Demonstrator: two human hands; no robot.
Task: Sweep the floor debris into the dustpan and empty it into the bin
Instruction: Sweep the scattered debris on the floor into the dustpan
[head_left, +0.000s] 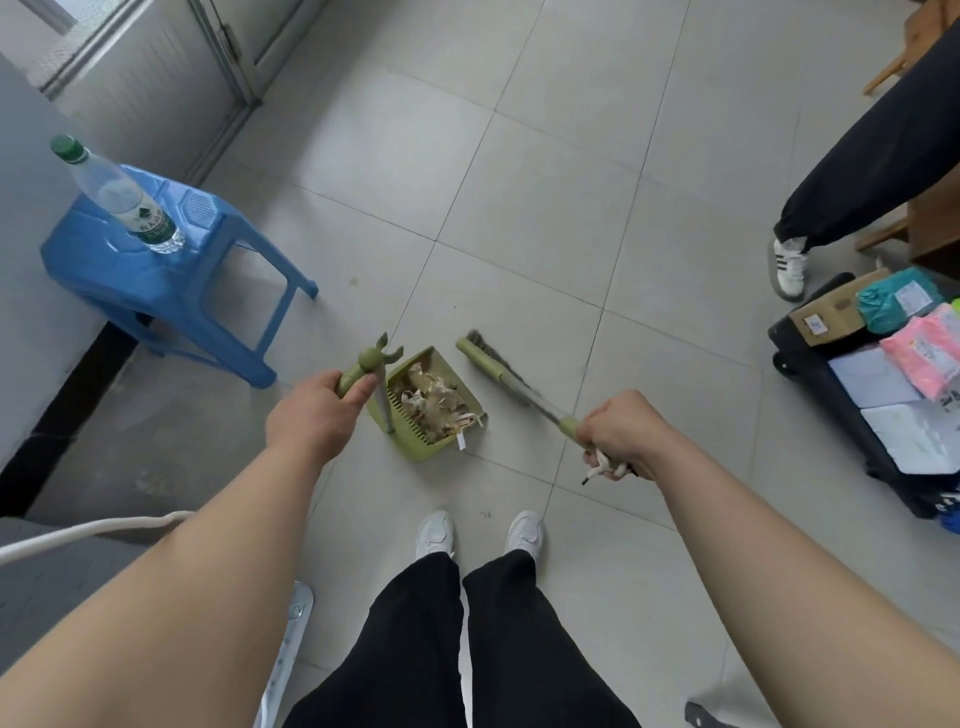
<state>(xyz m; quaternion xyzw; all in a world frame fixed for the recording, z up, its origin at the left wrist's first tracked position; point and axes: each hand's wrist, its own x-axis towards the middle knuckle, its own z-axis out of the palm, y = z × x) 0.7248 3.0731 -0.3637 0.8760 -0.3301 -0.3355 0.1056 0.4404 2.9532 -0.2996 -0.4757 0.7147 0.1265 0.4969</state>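
A green dustpan (405, 374) rests on the tiled floor in front of my feet, holding a pile of pale paper and wood scraps (434, 402). My left hand (317, 410) grips the top of its upright green handle. My right hand (618, 434) is closed around the end of a green broom handle. The broom head (485, 356) lies just right of the dustpan's far corner, bristles on the floor. One small white scrap (461, 441) lies beside the dustpan's near rim. No bin is in view.
A blue plastic stool (104, 270) with a water bottle (122, 197) on it stands at left by a grey wall. Another person's leg and shoe (789, 265) are at right. A black cart (831, 405) with boxes and packets sits at far right.
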